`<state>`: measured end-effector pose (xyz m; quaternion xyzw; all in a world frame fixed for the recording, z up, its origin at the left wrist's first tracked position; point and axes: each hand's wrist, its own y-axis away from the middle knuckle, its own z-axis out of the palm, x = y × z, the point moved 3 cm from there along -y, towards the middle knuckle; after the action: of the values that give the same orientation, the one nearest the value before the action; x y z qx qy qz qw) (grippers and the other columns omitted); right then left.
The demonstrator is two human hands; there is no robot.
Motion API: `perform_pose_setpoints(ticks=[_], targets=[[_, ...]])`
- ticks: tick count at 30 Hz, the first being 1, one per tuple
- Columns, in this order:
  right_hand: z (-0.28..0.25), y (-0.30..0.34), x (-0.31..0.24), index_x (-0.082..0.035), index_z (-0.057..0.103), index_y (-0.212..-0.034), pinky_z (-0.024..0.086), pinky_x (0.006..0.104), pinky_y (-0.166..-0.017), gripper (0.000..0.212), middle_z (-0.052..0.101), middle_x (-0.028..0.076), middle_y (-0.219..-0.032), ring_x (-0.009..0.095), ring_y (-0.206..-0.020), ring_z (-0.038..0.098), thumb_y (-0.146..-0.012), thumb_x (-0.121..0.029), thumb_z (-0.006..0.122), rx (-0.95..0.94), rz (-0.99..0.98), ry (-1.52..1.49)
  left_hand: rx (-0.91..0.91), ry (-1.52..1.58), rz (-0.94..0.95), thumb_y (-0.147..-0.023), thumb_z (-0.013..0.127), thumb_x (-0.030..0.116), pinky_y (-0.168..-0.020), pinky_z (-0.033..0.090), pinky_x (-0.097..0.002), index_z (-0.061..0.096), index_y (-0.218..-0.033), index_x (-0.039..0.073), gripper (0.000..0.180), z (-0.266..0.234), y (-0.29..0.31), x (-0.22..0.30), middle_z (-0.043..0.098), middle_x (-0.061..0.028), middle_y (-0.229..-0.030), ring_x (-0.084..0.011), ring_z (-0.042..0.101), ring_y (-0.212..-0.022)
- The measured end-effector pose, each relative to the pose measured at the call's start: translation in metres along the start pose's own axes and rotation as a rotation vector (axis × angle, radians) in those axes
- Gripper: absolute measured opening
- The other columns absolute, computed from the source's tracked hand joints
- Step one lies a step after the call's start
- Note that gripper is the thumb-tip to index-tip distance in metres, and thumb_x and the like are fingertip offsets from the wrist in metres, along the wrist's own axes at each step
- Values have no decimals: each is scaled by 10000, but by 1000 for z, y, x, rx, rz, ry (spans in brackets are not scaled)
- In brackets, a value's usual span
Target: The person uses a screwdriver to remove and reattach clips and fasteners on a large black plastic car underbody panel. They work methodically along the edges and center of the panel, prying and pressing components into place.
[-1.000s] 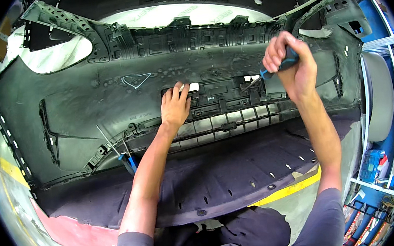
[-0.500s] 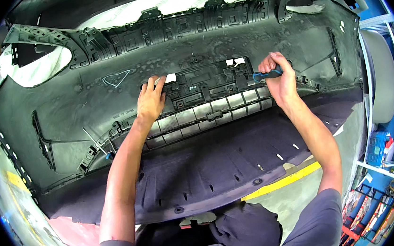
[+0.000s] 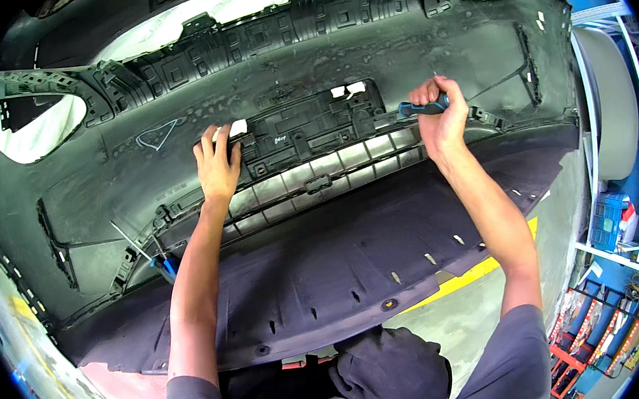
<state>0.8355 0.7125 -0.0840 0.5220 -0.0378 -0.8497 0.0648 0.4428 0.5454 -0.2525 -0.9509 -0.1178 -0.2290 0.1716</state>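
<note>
A large black car bumper (image 3: 337,59) lies with its inner side up before me. In its middle is a black plastic bracket (image 3: 305,133) with white foam pieces (image 3: 356,87) along its far edge. My left hand (image 3: 218,167) rests on the bracket's left end, fingers stretched out beside a white piece (image 3: 238,128). My right hand (image 3: 441,117) is closed round a black and blue screwdriver handle (image 3: 412,108) at the bracket's right end. The tool points left toward the bracket; its tip is hard to make out.
Another blue-handled tool (image 3: 166,266) with a thin metal shaft lies left of my left forearm. A dark undertray (image 3: 325,253) spans the bumper's near side. At the right stand a blue and white shelf (image 3: 616,259) and a red and black rack (image 3: 579,340).
The bumper and both hands have shifted left in the view, and the scene is slightly turned. My right hand still grips the screwdriver; my left hand stays on the bracket's left end.
</note>
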Motion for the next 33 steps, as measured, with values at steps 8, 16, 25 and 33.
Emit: perform_pose_setpoints(ticks=[8, 16, 25, 33], targets=[[-3, -15, 3, -91, 495, -810, 435, 405, -867, 318, 500, 59, -802, 219, -831, 525, -1060, -231, 634, 99, -35, 37, 52, -9, 48, -1036, 775, 197, -1077, 521, -536, 624, -1487, 142, 479, 15, 2, -3, 550, -140, -1542, -442, 558, -1282], [-3, -15, 15, -91, 494, -847, 429, 395, -901, 281, 494, 50, -850, 216, -870, 514, -1059, -203, 640, 125, -30, 44, 0, 24, 58, -1030, 797, 210, -1112, 499, -528, 598, -1523, 141, 536, 13, 4, -13, 521, -142, -1575, -438, 536, -1324], [-8, -16, 22, -99, 483, -855, 407, 402, -923, 258, 457, 36, -861, 207, -872, 475, -1039, -184, 642, 63, -38, 54, -267, 129, 197, -961, 863, 197, -1171, 498, -524, 532, -1613, 162, 733, -10, -9, -34, 483, -147, -1608, -440, 507, -1416], [-13, -14, 19, -87, 476, -884, 417, 405, -960, 273, 471, 57, -880, 228, -907, 477, -1028, -207, 675, 84, -18, 23, -409, 176, 200, -945, 877, 238, -1219, 470, -524, 489, -1645, 146, 806, -23, -17, -28, 449, -152, -1644, -439, 477, -1471]])
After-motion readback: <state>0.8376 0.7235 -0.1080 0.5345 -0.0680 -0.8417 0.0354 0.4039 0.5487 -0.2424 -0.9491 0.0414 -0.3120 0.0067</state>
